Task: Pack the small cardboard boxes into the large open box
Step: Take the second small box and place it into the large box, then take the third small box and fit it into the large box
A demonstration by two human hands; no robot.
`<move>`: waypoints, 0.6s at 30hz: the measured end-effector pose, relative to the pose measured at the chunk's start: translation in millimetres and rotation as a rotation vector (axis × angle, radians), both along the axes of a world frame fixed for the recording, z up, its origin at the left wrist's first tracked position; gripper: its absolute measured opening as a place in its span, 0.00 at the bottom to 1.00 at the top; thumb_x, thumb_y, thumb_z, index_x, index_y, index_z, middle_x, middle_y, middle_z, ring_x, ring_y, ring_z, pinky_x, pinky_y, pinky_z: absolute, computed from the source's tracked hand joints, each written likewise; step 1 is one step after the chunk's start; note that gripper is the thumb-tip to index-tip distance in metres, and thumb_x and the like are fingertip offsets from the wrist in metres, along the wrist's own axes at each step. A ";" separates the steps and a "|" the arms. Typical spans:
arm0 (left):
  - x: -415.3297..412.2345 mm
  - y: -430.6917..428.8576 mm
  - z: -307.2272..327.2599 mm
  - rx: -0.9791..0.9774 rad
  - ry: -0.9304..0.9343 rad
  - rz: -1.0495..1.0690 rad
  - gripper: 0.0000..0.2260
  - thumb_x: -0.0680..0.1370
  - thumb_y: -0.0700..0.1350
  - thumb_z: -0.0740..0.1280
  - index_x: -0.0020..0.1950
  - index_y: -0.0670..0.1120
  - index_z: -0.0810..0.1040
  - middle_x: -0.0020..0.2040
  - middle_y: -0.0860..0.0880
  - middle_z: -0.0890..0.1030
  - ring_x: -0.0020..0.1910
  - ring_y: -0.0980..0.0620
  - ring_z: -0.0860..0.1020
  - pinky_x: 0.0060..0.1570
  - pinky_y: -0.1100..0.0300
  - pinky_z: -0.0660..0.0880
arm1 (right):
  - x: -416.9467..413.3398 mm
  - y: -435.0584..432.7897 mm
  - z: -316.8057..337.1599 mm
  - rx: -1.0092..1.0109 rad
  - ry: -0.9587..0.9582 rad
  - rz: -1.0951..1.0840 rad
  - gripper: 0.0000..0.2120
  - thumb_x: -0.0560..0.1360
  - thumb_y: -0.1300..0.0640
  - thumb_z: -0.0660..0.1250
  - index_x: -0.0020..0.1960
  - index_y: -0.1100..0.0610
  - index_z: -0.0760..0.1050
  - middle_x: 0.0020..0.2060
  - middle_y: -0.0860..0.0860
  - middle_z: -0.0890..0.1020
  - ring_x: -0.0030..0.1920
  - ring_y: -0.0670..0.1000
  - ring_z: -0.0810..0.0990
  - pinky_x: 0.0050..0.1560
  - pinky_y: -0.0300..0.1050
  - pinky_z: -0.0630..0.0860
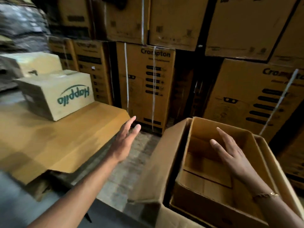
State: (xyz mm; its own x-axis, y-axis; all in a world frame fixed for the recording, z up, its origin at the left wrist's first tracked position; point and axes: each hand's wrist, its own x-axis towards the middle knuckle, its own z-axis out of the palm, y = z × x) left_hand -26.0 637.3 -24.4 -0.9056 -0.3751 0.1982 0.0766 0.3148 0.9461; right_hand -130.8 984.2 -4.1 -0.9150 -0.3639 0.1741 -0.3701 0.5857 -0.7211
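Note:
The large open box (171,155) stands at the lower right with its flaps spread outward. Its inside shows only bare cardboard. My right hand (230,153) hovers over its opening, fingers apart, holding nothing. A small cardboard box printed "Happilo" (57,94) lies upside down on a flat cardboard surface (54,142) at the left. A second pale box (34,63) sits behind it. My left hand (126,139) stretches out flat and empty past the surface's right corner, well short of the Happilo box.
Tall stacked "Crompton" cartons (146,86) form a wall straight ahead and to the right. Bare concrete floor (131,170) shows between the cardboard surface and the open box. The far left is blurred.

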 end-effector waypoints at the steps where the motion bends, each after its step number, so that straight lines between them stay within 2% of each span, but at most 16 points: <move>1: 3.8 -18.6 2.7 0.018 0.018 0.017 0.38 0.71 0.75 0.59 0.78 0.62 0.62 0.80 0.58 0.62 0.77 0.59 0.61 0.78 0.46 0.57 | -2.5 -17.8 5.0 -0.026 -0.012 0.017 0.36 0.70 0.25 0.55 0.76 0.32 0.53 0.80 0.46 0.58 0.78 0.50 0.60 0.74 0.54 0.61; 4: 21.4 -80.1 9.7 0.033 0.049 0.061 0.32 0.71 0.74 0.59 0.73 0.65 0.64 0.76 0.62 0.65 0.75 0.62 0.63 0.78 0.50 0.57 | -8.0 -75.9 18.5 -0.091 -0.016 0.066 0.45 0.63 0.16 0.53 0.76 0.34 0.55 0.80 0.45 0.60 0.78 0.51 0.61 0.76 0.60 0.61; 6: 38.0 -127.9 12.2 0.038 0.048 0.085 0.33 0.69 0.75 0.60 0.72 0.67 0.65 0.76 0.61 0.66 0.72 0.66 0.65 0.77 0.54 0.59 | -9.0 -121.8 25.2 -0.133 -0.030 0.089 0.50 0.62 0.16 0.54 0.78 0.38 0.58 0.79 0.46 0.62 0.78 0.52 0.61 0.75 0.61 0.61; 8: 56.0 -177.7 15.0 0.015 0.045 0.106 0.38 0.67 0.79 0.60 0.74 0.66 0.65 0.77 0.59 0.66 0.68 0.71 0.66 0.73 0.57 0.61 | -6.1 -173.2 28.1 -0.210 -0.053 0.104 0.44 0.70 0.21 0.58 0.79 0.41 0.59 0.78 0.46 0.63 0.77 0.52 0.62 0.73 0.57 0.62; 10: 73.3 -228.6 16.7 0.003 0.061 0.139 0.43 0.65 0.81 0.60 0.76 0.62 0.65 0.77 0.59 0.67 0.67 0.74 0.66 0.72 0.58 0.63 | -3.2 -226.1 25.3 -0.286 -0.063 0.121 0.35 0.76 0.32 0.59 0.79 0.42 0.60 0.78 0.46 0.64 0.76 0.49 0.64 0.69 0.52 0.64; 12: 90.9 -277.6 19.2 0.015 0.070 0.198 0.46 0.63 0.82 0.60 0.76 0.59 0.67 0.76 0.59 0.69 0.68 0.71 0.68 0.71 0.57 0.64 | 2.0 -277.4 22.4 -0.302 -0.088 0.148 0.33 0.77 0.31 0.60 0.79 0.41 0.59 0.78 0.45 0.64 0.72 0.46 0.65 0.67 0.51 0.65; 14: 108.1 -322.2 20.9 0.016 0.070 0.248 0.45 0.64 0.82 0.59 0.75 0.60 0.69 0.74 0.59 0.71 0.71 0.63 0.69 0.72 0.55 0.64 | 7.6 -326.6 20.9 -0.309 -0.129 0.210 0.40 0.71 0.26 0.60 0.79 0.39 0.59 0.76 0.42 0.64 0.71 0.45 0.65 0.66 0.50 0.65; 16: 122.5 -360.8 22.7 0.027 0.072 0.282 0.42 0.65 0.81 0.59 0.74 0.60 0.71 0.72 0.59 0.73 0.71 0.60 0.70 0.71 0.53 0.65 | 10.8 -373.7 19.8 -0.308 -0.150 0.264 0.42 0.69 0.24 0.60 0.79 0.38 0.58 0.73 0.38 0.65 0.71 0.44 0.65 0.66 0.49 0.64; 18: 133.2 -395.2 23.9 0.058 0.081 0.314 0.39 0.67 0.76 0.59 0.73 0.58 0.72 0.69 0.59 0.75 0.70 0.60 0.71 0.68 0.57 0.67 | 9.8 -417.6 17.1 -0.302 -0.160 0.311 0.34 0.75 0.27 0.60 0.78 0.35 0.58 0.73 0.37 0.64 0.72 0.44 0.65 0.67 0.49 0.65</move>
State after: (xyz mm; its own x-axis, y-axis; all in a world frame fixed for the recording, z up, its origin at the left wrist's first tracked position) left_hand 107.1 242.1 -0.5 -0.7259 -0.6462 0.2354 0.0604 0.2810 0.9578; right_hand -120.9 566.6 13.0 -0.7946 -0.5799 0.1797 -0.3649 0.2197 -0.9047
